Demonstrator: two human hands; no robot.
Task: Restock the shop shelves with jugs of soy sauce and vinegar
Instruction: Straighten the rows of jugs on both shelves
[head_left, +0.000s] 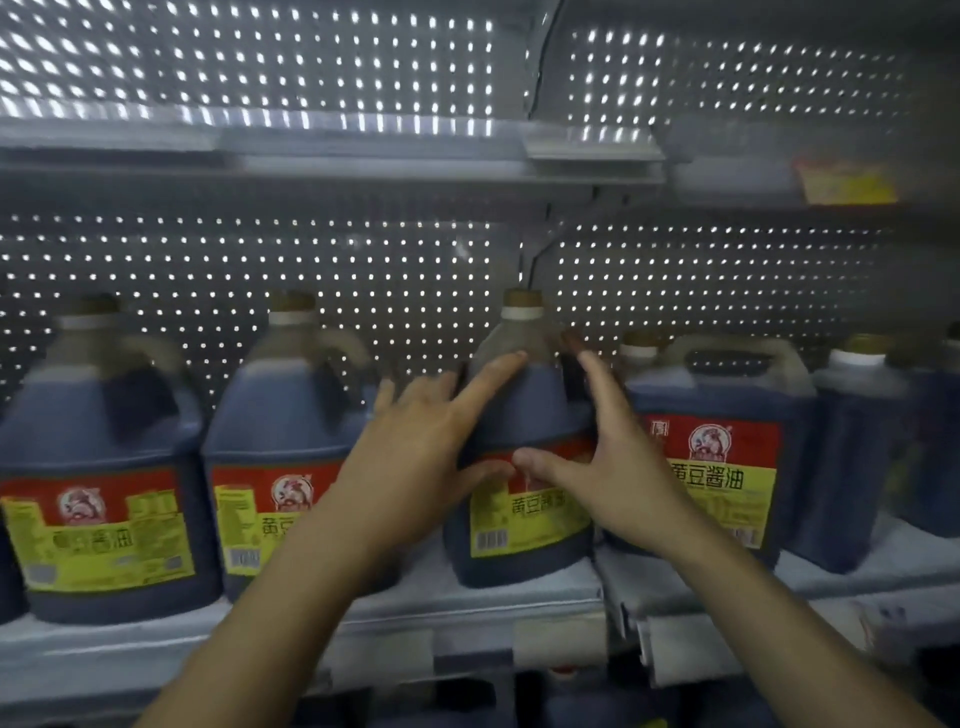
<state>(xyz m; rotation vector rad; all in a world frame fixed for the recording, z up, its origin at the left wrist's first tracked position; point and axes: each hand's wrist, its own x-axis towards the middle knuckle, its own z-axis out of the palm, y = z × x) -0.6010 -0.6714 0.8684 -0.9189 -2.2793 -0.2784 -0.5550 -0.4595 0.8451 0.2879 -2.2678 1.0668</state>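
- Two soy sauce jugs (104, 467) stand left on the shelf (519, 597), gaps between.
- Left hand (415, 447) and right hand (608, 467), fingers straight, press the middle jug (524, 525) near the front edge.
- Two more jugs (727, 447) crowd the right.

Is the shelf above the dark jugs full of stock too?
No, the upper grey metal shelf shows only its lit perforated back panel.

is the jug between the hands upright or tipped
Upright: the jug stands base-down on the shelf, cap on top.
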